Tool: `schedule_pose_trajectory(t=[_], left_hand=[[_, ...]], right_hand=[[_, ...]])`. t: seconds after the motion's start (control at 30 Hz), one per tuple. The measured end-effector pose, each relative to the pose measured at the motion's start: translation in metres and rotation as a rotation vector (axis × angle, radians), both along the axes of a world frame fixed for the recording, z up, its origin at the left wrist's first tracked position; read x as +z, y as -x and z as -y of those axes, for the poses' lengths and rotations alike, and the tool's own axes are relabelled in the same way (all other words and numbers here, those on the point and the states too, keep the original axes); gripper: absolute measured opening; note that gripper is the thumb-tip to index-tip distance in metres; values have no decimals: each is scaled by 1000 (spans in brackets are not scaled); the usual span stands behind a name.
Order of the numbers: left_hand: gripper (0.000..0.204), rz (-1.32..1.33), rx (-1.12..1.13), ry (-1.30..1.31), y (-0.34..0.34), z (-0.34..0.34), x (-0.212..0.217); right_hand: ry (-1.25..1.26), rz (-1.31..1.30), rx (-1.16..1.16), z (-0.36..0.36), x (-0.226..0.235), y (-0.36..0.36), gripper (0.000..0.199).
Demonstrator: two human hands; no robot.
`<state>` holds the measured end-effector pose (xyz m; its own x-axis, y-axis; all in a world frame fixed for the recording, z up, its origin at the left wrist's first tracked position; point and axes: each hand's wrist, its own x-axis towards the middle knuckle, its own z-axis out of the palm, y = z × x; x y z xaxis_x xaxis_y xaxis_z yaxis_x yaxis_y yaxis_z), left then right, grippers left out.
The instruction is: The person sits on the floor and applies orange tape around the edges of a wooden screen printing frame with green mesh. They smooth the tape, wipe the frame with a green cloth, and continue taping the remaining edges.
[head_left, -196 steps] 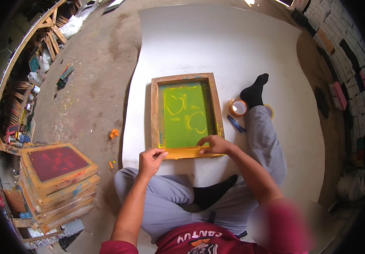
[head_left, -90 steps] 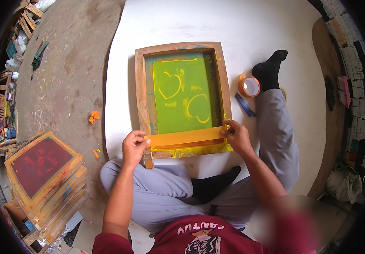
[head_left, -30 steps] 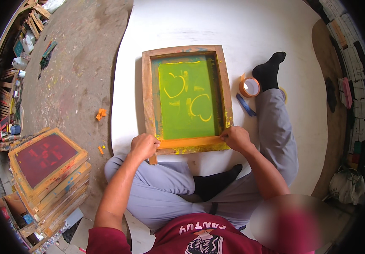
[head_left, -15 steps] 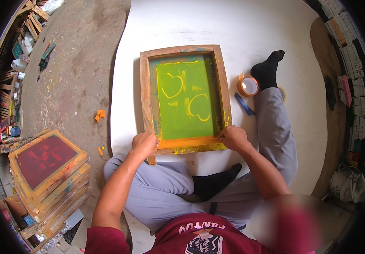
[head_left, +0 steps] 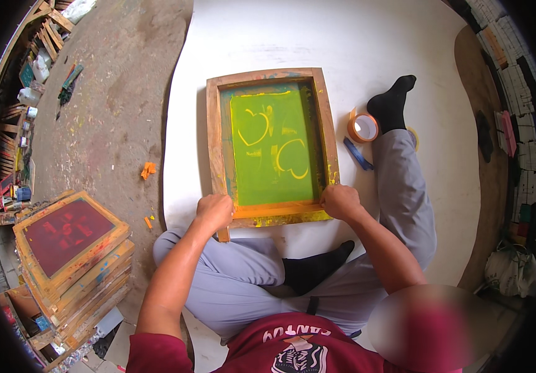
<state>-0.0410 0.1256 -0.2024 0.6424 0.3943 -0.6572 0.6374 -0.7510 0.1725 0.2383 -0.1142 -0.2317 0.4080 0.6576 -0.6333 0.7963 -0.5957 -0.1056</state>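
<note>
A wooden screen-printing frame (head_left: pixel 216 130) lies on the white sheet in front of my crossed legs. Its mesh (head_left: pixel 271 177) is green, with yellow heart outlines and a yellow border. Across the near inner edge runs a strip of orange tape (head_left: pixel 277 210), taut from one side to the other. My left hand (head_left: pixel 214 212) is closed on the strip's left end at the near left corner. At the near right corner my right hand (head_left: pixel 341 202) is closed on the other end. The fingertips of both hands are hidden.
A roll of orange tape (head_left: pixel 364 127) and a blue strip-like object (head_left: pixel 358 154) lie beside my outstretched right leg. To the left stands a stack of wooden frames (head_left: pixel 84 273), the top one with dark red mesh. Orange scraps (head_left: pixel 148 170) lie on the brown floor.
</note>
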Motion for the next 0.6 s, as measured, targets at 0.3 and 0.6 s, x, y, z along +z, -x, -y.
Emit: schedule_pose_trajectory(t=[0.3,0.6], left_hand=[[12,-47,-42,-24,-5,1,-1],[14,-78,-111,-37,-11,5,5]], right_hand=[[-17,27,33,-1,-1,0,20],[9,30,67,-3,7,3,21]])
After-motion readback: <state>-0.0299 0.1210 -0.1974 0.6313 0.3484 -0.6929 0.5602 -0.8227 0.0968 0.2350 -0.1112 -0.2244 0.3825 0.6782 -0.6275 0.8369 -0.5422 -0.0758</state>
